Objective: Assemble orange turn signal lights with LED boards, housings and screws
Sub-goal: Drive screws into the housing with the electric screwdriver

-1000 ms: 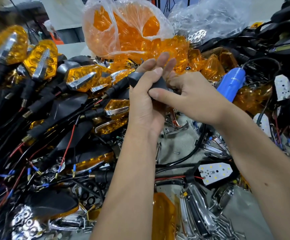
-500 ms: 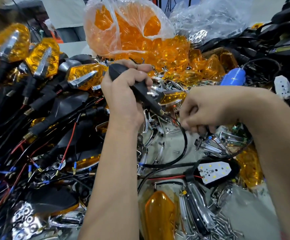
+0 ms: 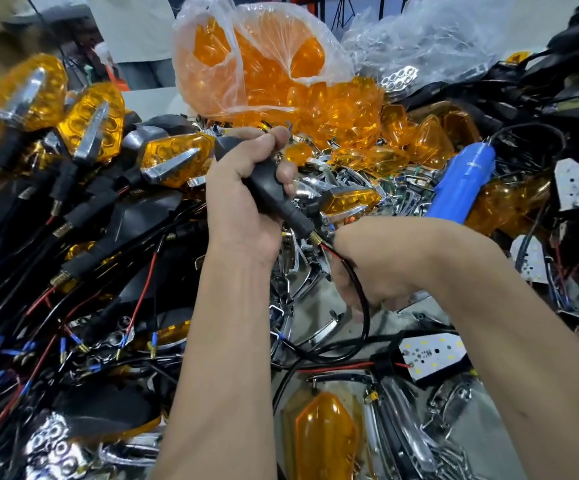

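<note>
Head view: your left hand [image 3: 246, 188] grips a black turn signal housing [image 3: 263, 178], fingers curled over its top and thumb side wrapped around the body, with the stem pointing down and to the right. The stem ends in a brass threaded tip [image 3: 314, 240], and red and black wires [image 3: 359, 289] run out of it in a loop past your right hand [image 3: 374, 268]. That hand sits just below and right of the stem tip, knuckles up and fingers curled downward; you cannot tell from here whether they pinch the wire or anything beneath, because the palm hides them. The wire loop leads down to a white LED board [image 3: 433, 355] lying flat near your right forearm, on a black base. A loose orange lens [image 3: 326, 441] lies at the bottom centre among chrome trim pieces [image 3: 405, 434]. To the left, finished turn signals [image 3: 173, 157] with orange lenses and chrome blades are stacked on a tangle of wires. Behind your left hand a clear plastic bag [image 3: 246, 64] holds more orange lenses, and a blue electric screwdriver [image 3: 461, 188] rests on the pile to the right, well apart from both hands.
</note>
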